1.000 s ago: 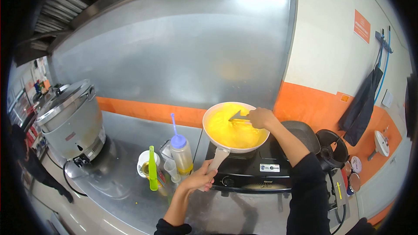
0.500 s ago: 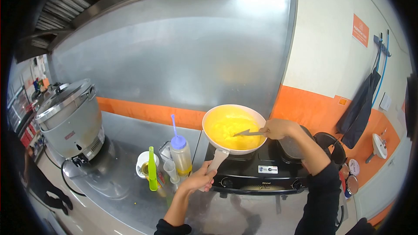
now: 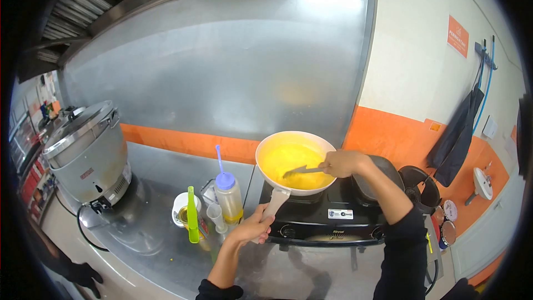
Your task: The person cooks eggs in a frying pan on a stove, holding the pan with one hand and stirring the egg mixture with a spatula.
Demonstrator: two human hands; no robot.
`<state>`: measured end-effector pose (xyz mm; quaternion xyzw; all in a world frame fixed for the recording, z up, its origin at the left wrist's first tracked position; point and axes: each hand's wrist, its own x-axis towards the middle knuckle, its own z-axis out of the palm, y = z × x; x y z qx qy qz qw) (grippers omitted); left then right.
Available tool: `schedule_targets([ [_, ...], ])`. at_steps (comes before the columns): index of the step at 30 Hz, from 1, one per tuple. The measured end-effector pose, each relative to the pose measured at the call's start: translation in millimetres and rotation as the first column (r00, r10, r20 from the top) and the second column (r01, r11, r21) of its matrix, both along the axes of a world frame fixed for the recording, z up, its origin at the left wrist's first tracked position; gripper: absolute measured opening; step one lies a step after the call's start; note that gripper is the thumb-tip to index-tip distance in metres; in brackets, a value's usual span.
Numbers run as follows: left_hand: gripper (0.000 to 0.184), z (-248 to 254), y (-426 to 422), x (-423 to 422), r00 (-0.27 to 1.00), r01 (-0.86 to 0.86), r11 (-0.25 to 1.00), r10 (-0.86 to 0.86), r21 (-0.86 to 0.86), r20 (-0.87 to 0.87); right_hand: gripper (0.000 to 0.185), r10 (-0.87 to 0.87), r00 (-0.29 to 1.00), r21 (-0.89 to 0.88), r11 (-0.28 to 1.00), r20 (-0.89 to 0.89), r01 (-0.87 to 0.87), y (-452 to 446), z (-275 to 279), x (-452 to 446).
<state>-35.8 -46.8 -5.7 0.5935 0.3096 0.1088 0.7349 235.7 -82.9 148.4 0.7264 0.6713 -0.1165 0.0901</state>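
My left hand [image 3: 253, 226] is wrapped round the pale handle of a frying pan [image 3: 266, 180], which is over the left side of a black gas stove [image 3: 311, 223]. Bright yellow liquid, like beaten egg [image 3: 283, 158], covers the pan's bottom. My right hand [image 3: 345, 163] grips a grey-brown spatula [image 3: 304, 170], its blade down in the yellow liquid at the pan's middle. Left of the pan stand a squeeze bottle [image 3: 229, 197] with a blue cap and some yellow oil, a small clear cup [image 3: 216, 216], and a bright green utensil [image 3: 192, 216] over a white container.
A large rice cooker [image 3: 89, 153] stands on the steel counter [image 3: 152, 189] at left. On the stove's right side is a dark pan [image 3: 380, 175]. Dark aprons [image 3: 458, 133] hang on the right wall above a small sink [image 3: 483, 183]. Another person's leg [image 3: 58, 261] shows at lower left.
My right hand and the spatula have shifted left across the pan. The yellow liquid looks smoother now. My left hand keeps its hold on the handle. The person at left has moved slightly.
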Motion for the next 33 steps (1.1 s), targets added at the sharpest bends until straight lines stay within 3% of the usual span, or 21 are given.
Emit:
schedule_targets([
  [2,0.056,0,-1,0,1.000,-0.005,1.000,0.005,0.005,-0.006,0.033,-0.004,0.993,0.023,1.000,0.118,0.002,24,-21,-2],
  [6,0.054,-2,3,-1,1.000,0.008,1.000,-0.008,-0.006,0.006,0.032,-0.042,0.993,0.180,0.983,0.109,0.022,67,-68,7],
  [8,0.053,-3,4,-1,1.000,0.009,1.000,-0.009,-0.007,0.008,0.032,-0.235,0.972,0.190,0.955,0.026,0.226,69,-62,-9],
  [12,0.054,-3,2,0,1.000,0.008,1.000,-0.008,0.008,0.002,0.032,-0.061,0.997,0.198,0.979,0.044,0.051,54,-63,-12],
  [14,0.056,-4,2,2,1.000,0.007,1.000,-0.007,0.012,0.006,0.035,-0.062,0.996,0.086,0.995,0.064,0.056,49,-66,-5],
  [20,0.056,-2,1,0,1.000,-0.001,1.000,0.001,-0.010,-0.007,0.038,-0.008,1.000,0.070,0.998,0.022,0.006,-2,-25,2],
  [24,0.051,-4,4,-2,1.000,0.004,1.000,-0.003,0.014,-0.022,0.037,-0.022,1.000,-0.096,0.995,-0.004,0.021,-29,14,2],
  [28,0.051,-2,3,-2,1.000,0.008,1.000,-0.008,0.013,-0.012,0.034,0.072,0.993,-0.110,0.991,-0.096,-0.082,-38,24,35],
  [29,0.051,-1,2,-1,1.000,0.011,1.000,-0.010,0.014,-0.011,0.033,-0.078,0.992,-0.201,0.978,-0.096,0.058,-42,40,26],
  [33,0.054,5,-2,1,0.999,-0.014,0.998,0.017,0.058,-0.038,0.033,-0.085,0.989,-0.157,0.986,-0.121,0.065,-35,26,29],
])
